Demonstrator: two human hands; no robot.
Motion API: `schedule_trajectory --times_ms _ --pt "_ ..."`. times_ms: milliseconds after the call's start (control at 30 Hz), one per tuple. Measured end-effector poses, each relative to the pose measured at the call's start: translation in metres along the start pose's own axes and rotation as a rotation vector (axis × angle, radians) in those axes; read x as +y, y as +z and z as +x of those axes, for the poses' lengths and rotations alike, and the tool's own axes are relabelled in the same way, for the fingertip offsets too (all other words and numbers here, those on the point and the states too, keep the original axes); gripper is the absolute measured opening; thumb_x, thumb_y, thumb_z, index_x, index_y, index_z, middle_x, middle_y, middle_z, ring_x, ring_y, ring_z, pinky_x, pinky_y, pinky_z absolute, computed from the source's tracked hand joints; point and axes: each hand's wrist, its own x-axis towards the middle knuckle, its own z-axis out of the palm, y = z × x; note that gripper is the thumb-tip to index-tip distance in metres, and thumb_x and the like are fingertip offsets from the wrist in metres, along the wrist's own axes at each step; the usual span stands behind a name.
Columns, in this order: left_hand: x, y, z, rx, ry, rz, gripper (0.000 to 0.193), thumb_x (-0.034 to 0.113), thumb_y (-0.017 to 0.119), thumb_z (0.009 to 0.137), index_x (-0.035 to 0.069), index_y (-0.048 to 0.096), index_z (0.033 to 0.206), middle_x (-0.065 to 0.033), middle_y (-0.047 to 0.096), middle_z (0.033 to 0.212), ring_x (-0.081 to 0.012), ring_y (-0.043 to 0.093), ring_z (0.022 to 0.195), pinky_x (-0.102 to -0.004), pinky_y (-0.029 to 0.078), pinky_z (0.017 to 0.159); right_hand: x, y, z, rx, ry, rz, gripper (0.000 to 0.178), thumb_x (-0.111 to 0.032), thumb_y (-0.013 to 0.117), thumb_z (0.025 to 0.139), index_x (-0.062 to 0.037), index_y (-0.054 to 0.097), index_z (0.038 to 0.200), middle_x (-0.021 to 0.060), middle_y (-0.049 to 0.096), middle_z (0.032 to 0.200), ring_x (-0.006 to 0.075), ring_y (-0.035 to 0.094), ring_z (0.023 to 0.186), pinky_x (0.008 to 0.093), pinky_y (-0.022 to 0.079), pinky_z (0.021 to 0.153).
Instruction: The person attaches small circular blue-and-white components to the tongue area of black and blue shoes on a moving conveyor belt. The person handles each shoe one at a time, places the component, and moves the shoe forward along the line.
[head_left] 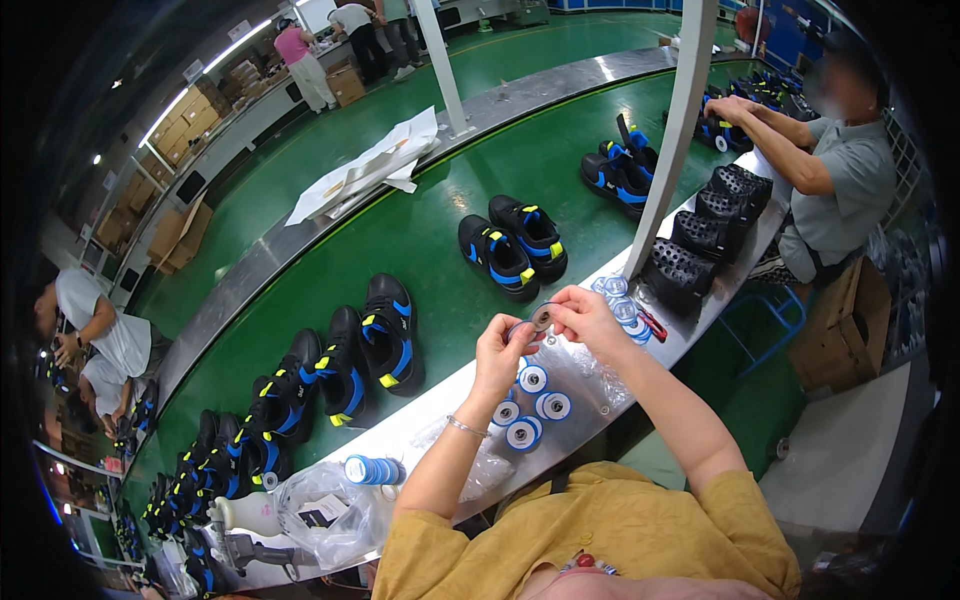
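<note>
My left hand point(501, 348) and my right hand point(588, 318) meet over the metal ledge, both with pinched fingers. Between them is a small round disc point(543, 318) with a dark centre. A thin blue edge shows at my left fingertips; whether it belongs to a second disc I cannot tell. Below my hands, several white discs with blue rims point(522, 433) lie on clear plastic film. More clear and blue round pieces point(617, 290) sit right of my right hand, beside a small red tool point(652, 324). A stack of blue-rimmed discs point(371, 470) stands left of my left forearm.
Black and blue shoes point(390, 335) line the green conveyor belt point(440, 260), with a pair point(512, 247) ahead. Black perforated shapes point(700, 235) and a white post point(672, 140) stand right. A heat gun point(255, 545) lies lower left. A co-worker point(840, 170) handles shoes at right.
</note>
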Motion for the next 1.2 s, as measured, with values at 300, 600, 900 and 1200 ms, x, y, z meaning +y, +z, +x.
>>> schedule_trajectory --times_ms 300,600,900,1200 --pt "-0.042 -0.006 -0.003 -0.426 -0.014 0.925 0.025 0.016 0.070 0.076 -0.002 0.066 0.093 -0.0209 0.066 0.090 -0.0336 0.065 0.086 -0.0403 0.050 0.073 0.007 -0.033 -0.001 -0.088 -0.024 -0.342 0.010 -0.009 0.059 0.090 -0.0009 0.057 0.094 0.0023 0.060 0.068 0.0047 0.051 0.057 0.0190 0.038 0.048" --pt "-0.026 -0.010 0.010 -0.033 0.238 0.654 0.018 0.015 0.065 0.088 -0.002 0.064 0.096 -0.0065 0.065 0.081 -0.0136 0.059 0.074 -0.0264 0.048 0.066 0.013 -0.030 -0.007 -0.142 -0.373 -0.774 0.010 -0.008 0.058 0.086 -0.0019 0.056 0.093 0.0139 0.063 0.074 0.0266 0.062 0.066 0.0352 0.048 0.060" --pt "-0.001 -0.013 0.019 -0.208 -0.020 0.476 0.018 0.018 0.064 0.090 0.001 0.061 0.087 0.0012 0.059 0.074 -0.0046 0.050 0.065 -0.0201 0.043 0.056 0.018 -0.008 -0.002 -0.149 -0.689 -0.945 0.008 -0.005 0.057 0.084 -0.0027 0.055 0.091 0.0180 0.063 0.083 0.0375 0.062 0.080 0.0431 0.050 0.066" --pt "0.001 -0.011 0.022 -0.175 0.054 0.664 0.015 0.013 0.055 0.095 -0.001 0.053 0.089 -0.0054 0.061 0.076 -0.0101 0.057 0.066 -0.0240 0.048 0.056 0.020 -0.016 0.017 -0.204 -0.111 -0.395 0.021 -0.020 0.062 0.087 0.0011 0.060 0.086 0.0072 0.058 0.066 0.0119 0.054 0.064 0.0282 0.044 0.058"
